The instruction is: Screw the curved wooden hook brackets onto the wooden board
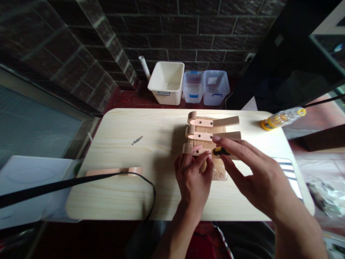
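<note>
Three pale wooden hooks lie side by side across a brown wooden board (221, 163); the far hook (206, 123) and the middle hook (204, 136) show dark holes or screw heads. My left hand (194, 178) is closed around the near hook (202, 151), its fingertips by the hole nearest the screwdriver tip. Between the thumb and fingers of my right hand (260, 176) is a small black and yellow screwdriver (221, 151), lying nearly level and pointing left in this view. Several small shiny pieces, perhaps screws, rest on the board's near end. Whether a screw is at the tip is too small to tell.
On the pale table (113, 144) lie another wooden hook (114, 171), a small pile of dark screws (137, 140) and a striped flat object (289, 174). A yellow-capped clear bottle (283, 118) stands back right. A black strap (67, 183) crosses the left. Bins (165, 88) stand behind.
</note>
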### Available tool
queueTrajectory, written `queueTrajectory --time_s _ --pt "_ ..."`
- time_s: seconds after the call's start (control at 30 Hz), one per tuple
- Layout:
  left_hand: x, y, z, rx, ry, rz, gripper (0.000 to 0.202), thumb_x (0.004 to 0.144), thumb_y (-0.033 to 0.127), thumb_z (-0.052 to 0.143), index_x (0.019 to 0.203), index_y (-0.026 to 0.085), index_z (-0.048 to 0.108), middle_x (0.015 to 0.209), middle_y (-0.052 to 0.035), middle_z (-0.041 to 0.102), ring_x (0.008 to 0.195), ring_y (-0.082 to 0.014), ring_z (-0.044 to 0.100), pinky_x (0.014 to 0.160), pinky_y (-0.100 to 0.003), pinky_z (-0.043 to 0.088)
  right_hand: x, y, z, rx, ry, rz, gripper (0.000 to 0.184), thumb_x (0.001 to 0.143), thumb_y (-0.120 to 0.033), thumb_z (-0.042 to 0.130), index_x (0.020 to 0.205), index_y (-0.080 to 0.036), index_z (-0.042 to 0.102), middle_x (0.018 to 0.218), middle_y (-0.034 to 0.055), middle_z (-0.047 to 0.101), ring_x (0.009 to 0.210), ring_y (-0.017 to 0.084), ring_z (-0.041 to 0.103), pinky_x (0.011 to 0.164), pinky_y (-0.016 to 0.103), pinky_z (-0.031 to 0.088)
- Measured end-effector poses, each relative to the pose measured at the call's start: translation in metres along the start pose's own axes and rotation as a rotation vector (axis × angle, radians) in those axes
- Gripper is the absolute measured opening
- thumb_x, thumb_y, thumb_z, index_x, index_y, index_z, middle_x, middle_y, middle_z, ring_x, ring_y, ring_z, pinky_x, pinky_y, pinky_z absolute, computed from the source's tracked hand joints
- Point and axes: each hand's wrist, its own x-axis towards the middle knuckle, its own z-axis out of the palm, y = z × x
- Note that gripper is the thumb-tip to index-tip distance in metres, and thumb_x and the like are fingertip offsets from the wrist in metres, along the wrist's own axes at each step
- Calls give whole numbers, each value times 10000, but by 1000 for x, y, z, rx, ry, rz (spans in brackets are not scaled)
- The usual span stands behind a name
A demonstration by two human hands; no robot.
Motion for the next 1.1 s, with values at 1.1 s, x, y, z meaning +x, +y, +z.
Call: queueTrajectory --time_s 1.1 --pt "7 0 -7 105 -41 78 155 1010 184 683 1133 267 729 1110 -63 824 1023 -251 783 907 -405 597 13 -7 -14 185 -75 136 535 1014 -130 601 1501 -351 626 1437 73 685 1284 197 743 1048 269 652"
